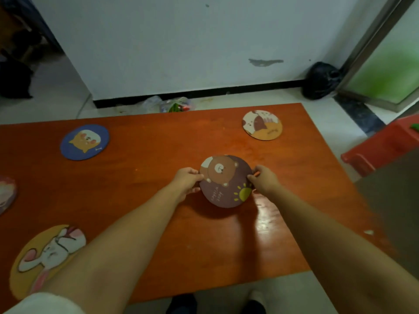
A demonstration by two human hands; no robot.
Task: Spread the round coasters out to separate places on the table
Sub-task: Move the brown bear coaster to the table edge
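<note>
Centrally, brown bear-print coaster (226, 181).

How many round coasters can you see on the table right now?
5: blue cat coaster far left, white-and-orange coaster far right, bear coaster held centre by both hands, rabbit coaster near left, one cut off at left edge. More may lie under the bear.

A plain room, likely a home. An orange wooden bench (158, 177) stands on pale floor tiles (56, 91) before a scuffed white wall (181, 41). A black rubbish bag (322, 80) and red plastic stool (385, 143) sit nearby.
</note>
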